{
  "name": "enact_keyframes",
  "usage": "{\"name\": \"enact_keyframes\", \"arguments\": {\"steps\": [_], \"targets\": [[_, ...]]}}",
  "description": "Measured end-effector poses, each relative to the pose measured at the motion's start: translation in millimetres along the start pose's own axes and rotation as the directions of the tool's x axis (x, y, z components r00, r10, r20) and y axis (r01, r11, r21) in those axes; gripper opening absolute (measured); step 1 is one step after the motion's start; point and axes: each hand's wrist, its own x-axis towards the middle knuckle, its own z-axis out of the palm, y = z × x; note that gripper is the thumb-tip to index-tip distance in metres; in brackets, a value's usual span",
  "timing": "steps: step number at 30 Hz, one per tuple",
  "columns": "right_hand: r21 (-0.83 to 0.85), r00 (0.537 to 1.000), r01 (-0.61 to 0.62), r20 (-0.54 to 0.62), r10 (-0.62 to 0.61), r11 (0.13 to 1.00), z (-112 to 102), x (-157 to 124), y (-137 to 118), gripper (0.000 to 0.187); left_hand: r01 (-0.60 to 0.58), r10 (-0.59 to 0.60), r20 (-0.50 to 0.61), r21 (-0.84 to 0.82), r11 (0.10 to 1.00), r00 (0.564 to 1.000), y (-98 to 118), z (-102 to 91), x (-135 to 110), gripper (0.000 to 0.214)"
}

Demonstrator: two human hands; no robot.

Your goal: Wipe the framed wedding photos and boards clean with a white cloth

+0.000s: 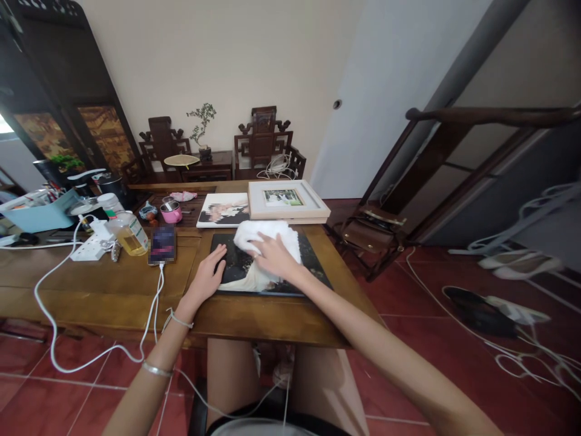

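A dark photo panel (231,261) with a pale figure on it lies flat at the front right of the wooden table. My right hand (278,255) presses a folded white towel (267,231) onto the panel's upper middle, fingers curled over the cloth. The towel and hand hide much of the picture. At the panel's left edge rests my left hand (209,275), open with its fingers stretched out, holding nothing.
Behind the panel are a light-framed picture (313,198) and a white-edged print (220,213). To the left stand a phone (162,245) on a cable, a bottle of yellow liquid (131,235), a power strip (93,245) and a pink cup (171,212).
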Motion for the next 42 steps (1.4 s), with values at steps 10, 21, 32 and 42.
{"name": "enact_keyframes", "arguments": {"steps": [10,21,32,42], "targets": [[0.137,0.970,0.236,0.029,-0.242,0.962,-13,-128,-29,0.028,0.024,-0.024,0.005,0.032,0.999,1.000,-4,3.4,-2,0.041],[0.014,0.994,-0.097,-0.042,0.098,0.995,-12,-62,25,0.033,0.031,-0.032,0.003,0.013,0.999,0.999,-5,4.0,-1,0.041],[0.188,0.926,0.344,0.093,-0.365,0.920,-4,-62,-52,0.028,0.084,-0.119,-0.191,-0.184,0.979,0.974,12,-11.0,-1,0.053],[0.078,0.990,0.130,-0.064,-0.126,0.988,-9,-120,9,0.028,0.013,-0.013,-0.030,0.020,1.000,0.999,3,3.1,-1,0.040]]}}
